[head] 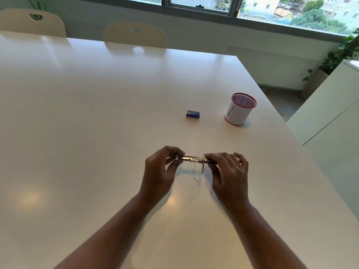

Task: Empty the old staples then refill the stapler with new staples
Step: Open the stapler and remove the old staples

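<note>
Both forearms reach in from the near edge of the table (77, 113), and the hands meet over its middle. Left hand (161, 171) pinches one end of the stapler (194, 158) between thumb and curled fingers; right hand (229, 171) grips the other end, its outer fingers lifted loose. They hold the stapler level just above the tabletop, opened out flat, with a thin metal part hanging down from it near the right hand.

Beneath it lie old staples (194, 179), small pale bits on the surface. They look easy to lose against the white top, and a sweep of a wrist could scatter them toward the edge. I'd guess the dangling part could snap back on a fingertip if the grip slips. Whether the channel is fully empty I cannot tell.

Count: one stapler, two hands, three or four loose bits as far as I can make out, one blue staple box (193, 114) farther off, one mesh cup (240, 109) to its right, two chairs (135, 34) across the table.
</note>
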`<action>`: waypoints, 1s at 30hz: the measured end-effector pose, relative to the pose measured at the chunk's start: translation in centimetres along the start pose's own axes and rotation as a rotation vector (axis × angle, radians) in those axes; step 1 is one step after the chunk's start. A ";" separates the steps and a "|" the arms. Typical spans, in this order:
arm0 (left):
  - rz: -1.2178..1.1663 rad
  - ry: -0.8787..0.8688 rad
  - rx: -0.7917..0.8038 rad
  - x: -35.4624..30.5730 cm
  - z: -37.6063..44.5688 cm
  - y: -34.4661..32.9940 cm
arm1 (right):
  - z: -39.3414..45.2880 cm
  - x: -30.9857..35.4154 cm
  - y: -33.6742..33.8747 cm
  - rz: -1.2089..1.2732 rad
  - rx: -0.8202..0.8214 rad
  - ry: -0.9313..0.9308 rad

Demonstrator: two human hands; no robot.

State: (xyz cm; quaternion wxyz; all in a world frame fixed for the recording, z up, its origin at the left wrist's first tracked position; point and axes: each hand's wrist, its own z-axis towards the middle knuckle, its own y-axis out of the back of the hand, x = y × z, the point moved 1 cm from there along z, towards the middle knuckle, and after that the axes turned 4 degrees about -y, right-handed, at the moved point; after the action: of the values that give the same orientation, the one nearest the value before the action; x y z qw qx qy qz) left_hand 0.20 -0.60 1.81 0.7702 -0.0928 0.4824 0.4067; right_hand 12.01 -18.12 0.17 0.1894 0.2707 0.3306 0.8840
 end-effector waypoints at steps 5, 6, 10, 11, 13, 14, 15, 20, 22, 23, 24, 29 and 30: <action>-0.102 0.117 0.033 0.3 0.1 0.2 | 0.0 0.1 0.1 -0.015 0.082 -0.016; -0.107 0.127 0.044 0.4 0.2 0.1 | 0.1 0.0 0.1 -0.007 0.093 -0.027; -0.112 0.150 0.061 0.7 0.1 0.0 | 0.2 -0.1 0.0 0.050 0.114 -0.078; -0.116 0.158 0.061 0.7 0.1 0.0 | 0.2 -0.2 0.0 0.062 0.118 -0.087; -0.121 0.171 0.064 0.9 0.2 -0.2 | 0.2 -0.3 0.0 0.086 0.123 -0.099; -0.125 0.176 0.062 0.9 0.2 -0.1 | 0.1 -0.3 0.0 0.101 0.125 -0.101; -0.128 0.180 0.061 0.9 0.2 -0.1 | 0.1 -0.3 0.1 0.116 0.125 -0.107; -0.126 0.181 0.078 1.0 0.2 -0.3 | 0.4 -0.4 -0.2 0.151 0.121 -0.155; -0.126 0.176 0.085 1.0 0.2 -0.3 | 0.5 -0.6 -0.2 0.162 0.119 -0.172; -0.134 0.175 0.089 1.0 0.2 -0.3 | 0.5 -0.6 -0.2 0.173 0.113 -0.181; -0.144 0.178 0.093 1.1 0.2 -0.3 | 0.5 -0.6 -0.1 0.183 0.107 -0.191; -0.176 0.178 0.108 1.1 0.2 -0.3 | 0.7 -0.4 0.0 0.176 0.100 -0.228; -0.176 0.176 0.110 1.1 0.2 -0.3 | 0.7 -0.4 0.0 0.168 0.103 -0.235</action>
State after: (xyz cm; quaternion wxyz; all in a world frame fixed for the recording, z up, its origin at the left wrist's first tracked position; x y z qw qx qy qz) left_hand 0.76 -0.14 0.97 0.7616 -0.1278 0.5598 0.3006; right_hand 12.75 -17.98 0.49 0.1381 0.4082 0.3274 0.8409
